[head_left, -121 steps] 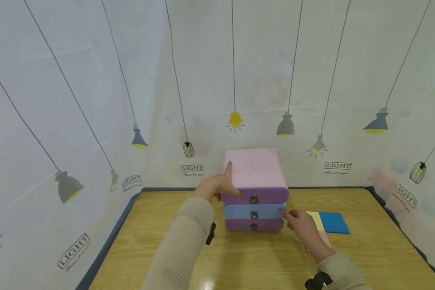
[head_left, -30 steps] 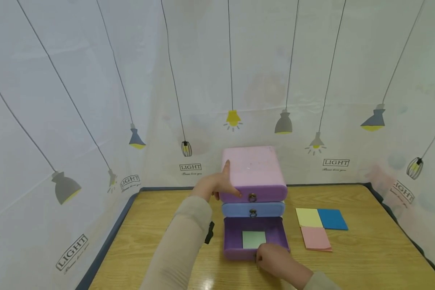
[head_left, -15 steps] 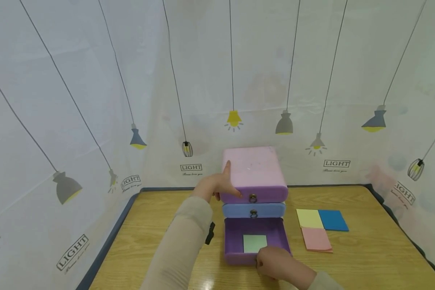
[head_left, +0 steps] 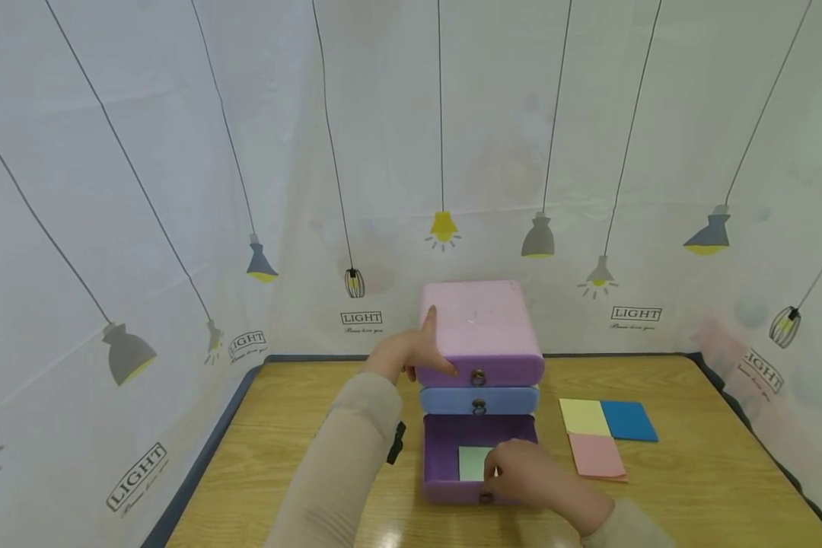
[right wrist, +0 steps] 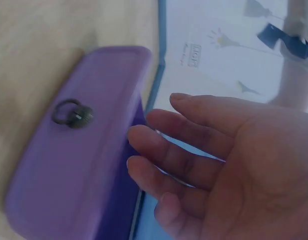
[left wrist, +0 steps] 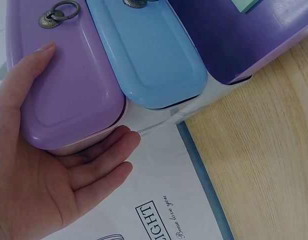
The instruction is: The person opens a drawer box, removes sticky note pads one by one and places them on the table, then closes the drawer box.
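A small drawer cabinet (head_left: 482, 320) has a pink top, a purple top drawer (left wrist: 79, 95), a blue middle drawer (head_left: 445, 400) and a purple bottom drawer (head_left: 445, 492). The bottom drawer is pulled out, and a pale green pad of paper (head_left: 473, 463) lies inside. My left hand (head_left: 411, 352) grips the cabinet's left side, thumb on the top drawer's front and other fingers round the side. Over the bottom drawer's front right, my right hand (right wrist: 218, 160) holds nothing, its fingers loosely bent. The drawer's ring pull (right wrist: 73, 114) is free of the fingers.
Yellow (head_left: 584, 417), blue (head_left: 629, 421) and pink (head_left: 597, 455) square paper pads lie on the wooden table (head_left: 712, 472) right of the cabinet. A white sheet printed with lamps (head_left: 493, 114) hangs behind and at both sides.
The right hand moved from the cabinet's right side to the bottom drawer, which slid out towards me. It then let go of the ring and rose slightly. The left hand kept its hold.
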Demonstrator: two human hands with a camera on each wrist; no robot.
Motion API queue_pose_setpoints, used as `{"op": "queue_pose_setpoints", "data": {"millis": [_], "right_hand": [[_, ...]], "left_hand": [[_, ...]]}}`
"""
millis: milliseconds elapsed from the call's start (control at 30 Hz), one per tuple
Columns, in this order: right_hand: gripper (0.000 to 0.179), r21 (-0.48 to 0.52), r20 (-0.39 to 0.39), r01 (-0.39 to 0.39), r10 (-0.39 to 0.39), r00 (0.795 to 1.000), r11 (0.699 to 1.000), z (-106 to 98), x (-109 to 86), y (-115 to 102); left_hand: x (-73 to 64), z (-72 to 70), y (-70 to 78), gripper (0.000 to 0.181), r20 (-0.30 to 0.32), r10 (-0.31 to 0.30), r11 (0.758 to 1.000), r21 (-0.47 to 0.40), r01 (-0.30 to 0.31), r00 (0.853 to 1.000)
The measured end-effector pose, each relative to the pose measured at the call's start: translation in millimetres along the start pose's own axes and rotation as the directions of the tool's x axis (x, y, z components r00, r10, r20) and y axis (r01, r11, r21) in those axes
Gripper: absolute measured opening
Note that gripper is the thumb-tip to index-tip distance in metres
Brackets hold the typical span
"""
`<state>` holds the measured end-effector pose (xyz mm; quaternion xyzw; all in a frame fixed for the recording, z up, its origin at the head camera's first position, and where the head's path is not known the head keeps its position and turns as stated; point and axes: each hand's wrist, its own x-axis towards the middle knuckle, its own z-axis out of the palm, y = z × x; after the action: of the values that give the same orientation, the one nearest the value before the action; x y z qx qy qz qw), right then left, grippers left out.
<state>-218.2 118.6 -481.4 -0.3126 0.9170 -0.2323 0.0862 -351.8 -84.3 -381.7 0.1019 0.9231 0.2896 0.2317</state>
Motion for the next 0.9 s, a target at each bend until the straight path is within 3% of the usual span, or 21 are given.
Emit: {"op": "queue_pose_setpoints", "data": {"millis": [167, 367, 600, 900], "right_hand": [[0.005, 0.08, 0.04, -0.043, 0.039, 0.998, 0.996, -16.1, 11.2, 5.7], [0.012, 0.136, 0.102, -0.107, 0.093, 0.99, 0.985, -21.2, 27.6, 18.0], [0.02, 0.123, 0.168, -0.143, 0.121, 0.978, 0.982, -21.5, 44.2, 25.4], [0.028, 0.01, 0.271, -0.189, 0.179, 0.946, 0.982, -20.0, 60.7, 33.7]], "left_hand": [[-0.7, 0.6, 0.3, 0.134, -0.003, 0.009, 1.0, 0.005, -0.009, 1.0], [-1.0, 1.4, 0.5, 0.134, -0.009, 0.003, 1.0, 0.003, -0.003, 1.0], [2.3, 2.6, -2.2, 0.134, 0.002, 0.003, 1.0, 0.002, -0.003, 1.0], [1.5, 1.6, -1.6, 0.134, 0.003, 0.007, 0.999, -0.032, -0.007, 1.0]]}}
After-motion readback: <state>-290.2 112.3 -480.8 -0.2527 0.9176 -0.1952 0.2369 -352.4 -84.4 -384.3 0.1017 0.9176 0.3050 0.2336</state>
